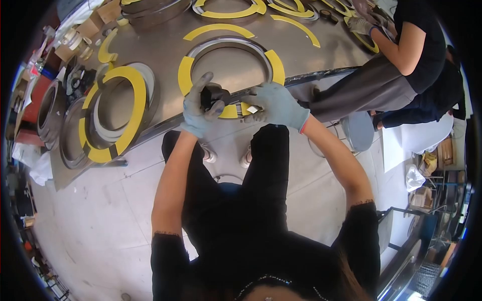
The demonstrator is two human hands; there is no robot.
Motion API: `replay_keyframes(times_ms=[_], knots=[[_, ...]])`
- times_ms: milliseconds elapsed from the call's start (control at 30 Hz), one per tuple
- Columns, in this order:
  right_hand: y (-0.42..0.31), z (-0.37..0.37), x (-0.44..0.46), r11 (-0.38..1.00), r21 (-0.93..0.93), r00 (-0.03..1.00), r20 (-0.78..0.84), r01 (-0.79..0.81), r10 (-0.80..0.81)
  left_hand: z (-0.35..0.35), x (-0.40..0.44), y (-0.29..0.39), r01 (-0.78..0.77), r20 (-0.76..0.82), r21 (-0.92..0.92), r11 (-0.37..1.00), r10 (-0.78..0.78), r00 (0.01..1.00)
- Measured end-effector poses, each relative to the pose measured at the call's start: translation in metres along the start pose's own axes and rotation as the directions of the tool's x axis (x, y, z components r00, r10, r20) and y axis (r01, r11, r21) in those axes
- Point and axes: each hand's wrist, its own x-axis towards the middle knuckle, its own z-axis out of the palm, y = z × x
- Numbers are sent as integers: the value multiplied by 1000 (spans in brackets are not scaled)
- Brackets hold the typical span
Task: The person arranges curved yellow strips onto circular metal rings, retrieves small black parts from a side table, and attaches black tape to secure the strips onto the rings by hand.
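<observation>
A metal ring (221, 41) lies at the table's front edge, with yellow curved pieces (186, 75) on its face. My left hand (197, 113), in a grey glove, is closed around a black roll of tape (215, 96) just over the ring's front left. Across from it, my gloved right hand (281, 106) bends its fingers at the ring's front edge, close to a short yellow piece (229, 111). A small bright white patch (252, 109) shows by its fingertips. What those fingers pinch is too small to make out.
Another ring with a yellow face (135, 103) leans at the table's left edge. Loose yellow arcs (218, 31) lie behind my ring, with more rings farther back. At right, a co-worker's gloved hand (359, 25) touches another ring. A grey stool (357, 131) stands below.
</observation>
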Motion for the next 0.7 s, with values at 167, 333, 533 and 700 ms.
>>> replay_keyframes(times_ms=[167, 333, 533, 700], knots=[[-15, 0, 11, 998, 42, 999, 25, -45, 44, -2, -4, 0, -40, 58, 131, 991, 32, 998], [-16, 1, 17, 995, 82, 998, 32, -54, 51, -1, -4, -4, -71, 49, 149, 986, 64, 997], [-20, -2, 17, 994, 98, 998, 27, -56, 53, 0, 0, 11, -53, -31, 127, 990, 57, 998], [-25, -8, 16, 991, 100, 996, 43, -86, 82, 5, -7, 31, -34, -52, 49, 998, 36, 998]])
